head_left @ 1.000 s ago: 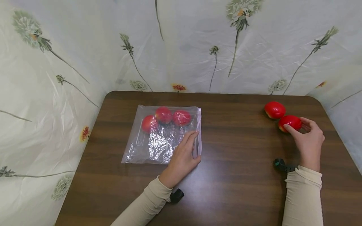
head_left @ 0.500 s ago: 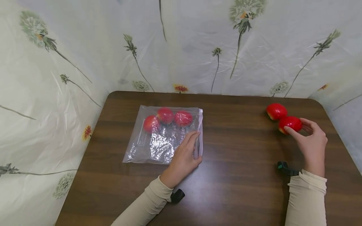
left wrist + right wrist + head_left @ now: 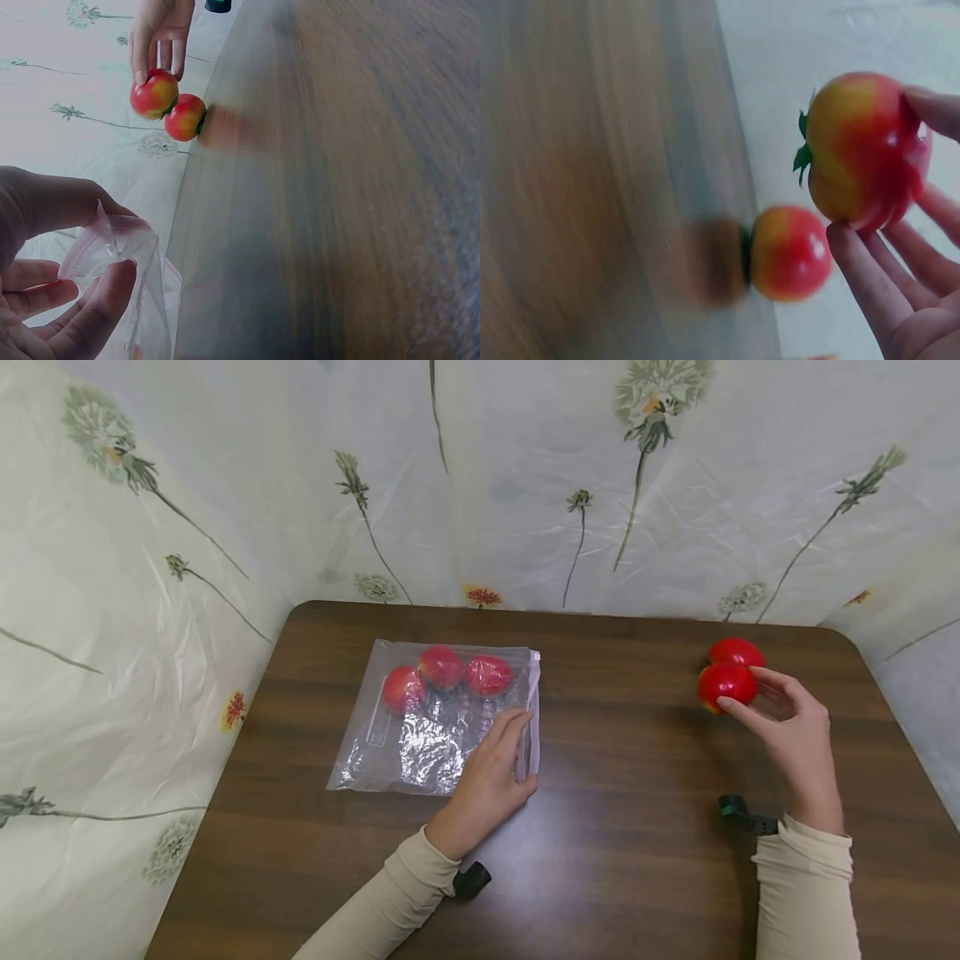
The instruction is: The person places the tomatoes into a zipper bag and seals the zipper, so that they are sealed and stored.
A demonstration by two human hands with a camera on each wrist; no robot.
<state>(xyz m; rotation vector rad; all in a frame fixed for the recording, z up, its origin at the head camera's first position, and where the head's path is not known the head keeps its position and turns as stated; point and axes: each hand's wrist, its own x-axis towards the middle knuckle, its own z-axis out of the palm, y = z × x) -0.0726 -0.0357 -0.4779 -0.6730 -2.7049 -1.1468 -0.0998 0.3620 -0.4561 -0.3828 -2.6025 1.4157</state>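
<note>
My left hand (image 3: 483, 781) holds the zip edge of a clear plastic zip bag (image 3: 356, 747) lying on the table. In the left wrist view, thumb and fingers spread the bag's mouth (image 3: 124, 240). Inside are three red tomatoes (image 3: 442, 667), seen through the plastic. At the right, my right hand (image 3: 801, 747) grips a red and yellow tomato (image 3: 866, 150) between thumb and fingertips, raised above the tabletop, its green leafy calyx facing down. Another such tomato (image 3: 737, 651) sits on the table just behind, partly covered by the held one in the head view.
The brown wooden table (image 3: 622, 760) has rounded far corners. A pale curtain with dandelion prints (image 3: 510, 485) hangs along its back and sides. Dark straps with small devices, such as the black one (image 3: 472, 881), are on both wrists.
My right hand has lifted the tomato off the table and moved it a little to the left. The left hand stays on the bag's edge.
</note>
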